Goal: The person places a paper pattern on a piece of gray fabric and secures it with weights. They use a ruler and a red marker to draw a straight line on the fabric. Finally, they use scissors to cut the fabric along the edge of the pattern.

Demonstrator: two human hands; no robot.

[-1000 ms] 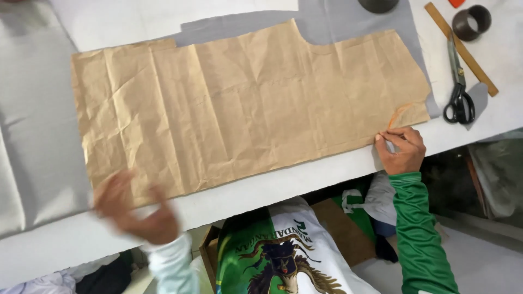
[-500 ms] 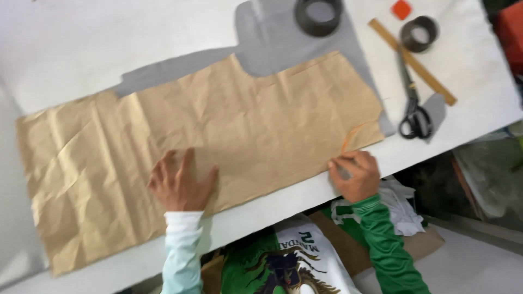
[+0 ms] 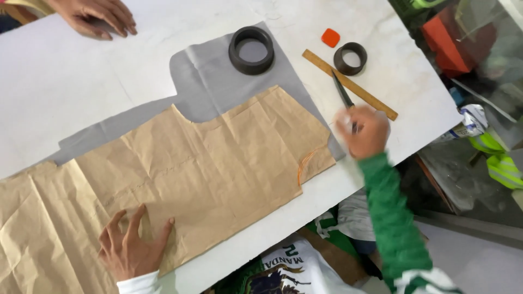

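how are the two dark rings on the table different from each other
The larger ring is clearly wider and thicker-walled than the smaller ring. The larger ring sits on the grey fabric, which shows through its hole; the smaller ring rests on the bare white table, beside the orange block and near the wooden ruler. The larger one also lies farther from the right hand. Both are dark, round, open in the middle and lying flat.

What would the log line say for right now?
left hand: flat on brown paper pattern | right hand: holding scissors | beside: wooden ruler
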